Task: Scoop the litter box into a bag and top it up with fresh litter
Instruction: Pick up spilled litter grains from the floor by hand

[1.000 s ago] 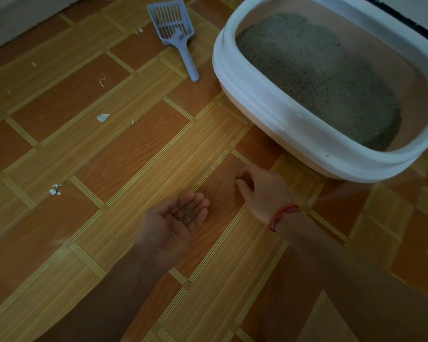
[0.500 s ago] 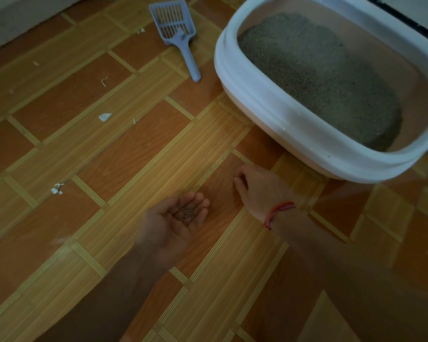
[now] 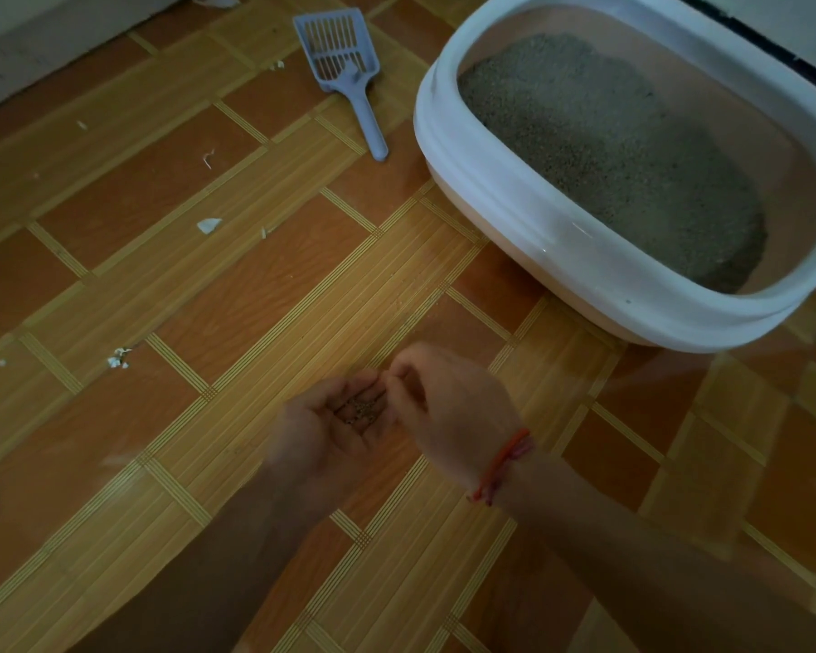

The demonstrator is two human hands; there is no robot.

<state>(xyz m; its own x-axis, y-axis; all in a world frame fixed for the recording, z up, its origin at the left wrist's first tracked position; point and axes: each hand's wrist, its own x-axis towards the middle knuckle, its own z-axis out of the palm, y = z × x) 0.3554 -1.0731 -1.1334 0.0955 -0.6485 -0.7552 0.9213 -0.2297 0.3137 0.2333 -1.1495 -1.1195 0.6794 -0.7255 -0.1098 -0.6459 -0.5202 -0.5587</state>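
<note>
A white-rimmed litter box [image 3: 491, 195] stands on the floor at the upper right, with grey litter [image 3: 608, 148] piled inside. A pale blue slotted scoop [image 3: 345, 63] lies on the floor to its left, handle pointing toward me. My left hand [image 3: 321, 440] is palm up and cupped low in the middle, carrying a small heap of litter grains [image 3: 361, 412]. My right hand [image 3: 458, 407], with a red thread at the wrist, hovers just right of it. Its fingertips are pinched together over the left palm; any grains between them are too small to see.
The floor is wood-patterned vinyl [image 3: 255, 275]. White scraps [image 3: 208, 225] and crumbs [image 3: 119, 358] lie scattered to the left. A pale wall base [image 3: 43, 35] runs along the upper left corner. No bag is in view.
My right hand lifted from the floor near the box and moved left, bringing its pinched fingertips over my left palm. My left hand stayed cupped in place.
</note>
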